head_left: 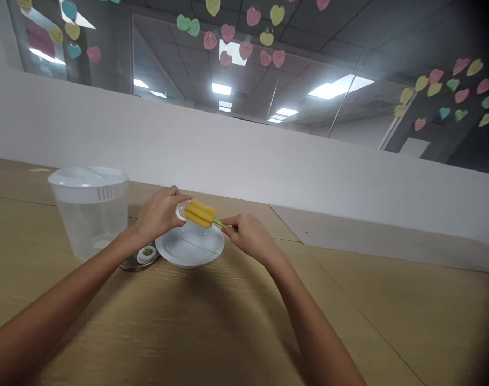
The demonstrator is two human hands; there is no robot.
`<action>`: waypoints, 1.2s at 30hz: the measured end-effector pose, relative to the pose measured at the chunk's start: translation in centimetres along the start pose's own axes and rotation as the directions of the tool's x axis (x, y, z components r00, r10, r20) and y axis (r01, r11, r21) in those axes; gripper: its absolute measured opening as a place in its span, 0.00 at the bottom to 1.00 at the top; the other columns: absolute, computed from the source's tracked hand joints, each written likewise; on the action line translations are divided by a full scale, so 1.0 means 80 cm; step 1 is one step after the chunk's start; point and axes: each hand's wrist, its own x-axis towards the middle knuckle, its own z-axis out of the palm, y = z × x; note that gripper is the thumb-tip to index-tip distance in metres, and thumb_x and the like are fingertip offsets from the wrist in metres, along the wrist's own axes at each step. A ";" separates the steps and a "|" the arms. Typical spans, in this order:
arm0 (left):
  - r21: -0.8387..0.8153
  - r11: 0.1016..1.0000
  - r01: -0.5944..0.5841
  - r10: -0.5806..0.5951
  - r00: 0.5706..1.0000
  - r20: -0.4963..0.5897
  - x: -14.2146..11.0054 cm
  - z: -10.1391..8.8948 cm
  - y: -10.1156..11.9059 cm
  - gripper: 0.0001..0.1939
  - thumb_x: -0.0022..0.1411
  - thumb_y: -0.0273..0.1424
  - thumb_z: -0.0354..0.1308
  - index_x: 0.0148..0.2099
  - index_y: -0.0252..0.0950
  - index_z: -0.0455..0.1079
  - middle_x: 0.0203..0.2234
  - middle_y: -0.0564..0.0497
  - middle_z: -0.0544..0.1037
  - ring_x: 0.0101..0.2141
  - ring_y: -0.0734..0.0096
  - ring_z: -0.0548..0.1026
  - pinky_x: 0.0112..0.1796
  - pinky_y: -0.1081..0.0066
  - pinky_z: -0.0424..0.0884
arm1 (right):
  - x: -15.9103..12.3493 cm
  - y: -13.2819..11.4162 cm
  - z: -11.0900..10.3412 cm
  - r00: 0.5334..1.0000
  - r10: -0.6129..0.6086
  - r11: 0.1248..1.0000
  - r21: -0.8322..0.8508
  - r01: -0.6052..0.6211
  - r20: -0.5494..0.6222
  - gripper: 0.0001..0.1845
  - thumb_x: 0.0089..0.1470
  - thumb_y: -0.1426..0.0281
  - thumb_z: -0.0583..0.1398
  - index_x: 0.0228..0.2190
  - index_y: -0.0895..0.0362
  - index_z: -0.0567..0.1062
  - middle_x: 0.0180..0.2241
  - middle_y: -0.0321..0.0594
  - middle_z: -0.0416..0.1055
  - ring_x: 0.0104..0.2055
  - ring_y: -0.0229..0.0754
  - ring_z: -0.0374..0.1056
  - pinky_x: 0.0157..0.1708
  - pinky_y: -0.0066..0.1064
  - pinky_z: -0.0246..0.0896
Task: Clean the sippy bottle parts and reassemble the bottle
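Observation:
My left hand [163, 210] is closed around a small, whitish, see-through cup [181, 210], its mouth turned toward the right. Between thumb and fingers, my right hand [246, 236] grips the thin green handle of a sponge brush [201, 214]. Its yellow, ridged sponge head is at the mouth of the cup; whether the tip goes inside I cannot tell. Both are held above a white bowl [190, 247] on the table. Partly behind my left forearm lies a dark metal tray [132, 264], bearing a round white piece [147, 254] with a greenish centre.
A tall translucent plastic bucket [87, 220] with a white lid stands left of my left hand. The wood-coloured table [348, 321] has seams across it. Behind rises a low white wall [236, 161] below glass with heart-shaped notes. A small flat pale piece [39, 170] lies far left.

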 end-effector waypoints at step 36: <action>0.175 0.957 -0.232 0.246 0.967 -0.063 -0.005 0.003 0.040 0.19 0.52 0.22 0.55 0.48 0.38 0.68 0.37 0.44 0.71 0.39 0.58 0.67 0.35 0.63 0.61 | 0.011 -0.010 0.020 0.996 -0.042 0.999 0.005 0.043 -0.079 0.14 0.48 0.71 0.62 0.39 0.57 0.71 0.31 0.37 0.72 0.30 0.37 0.63 0.27 0.25 0.48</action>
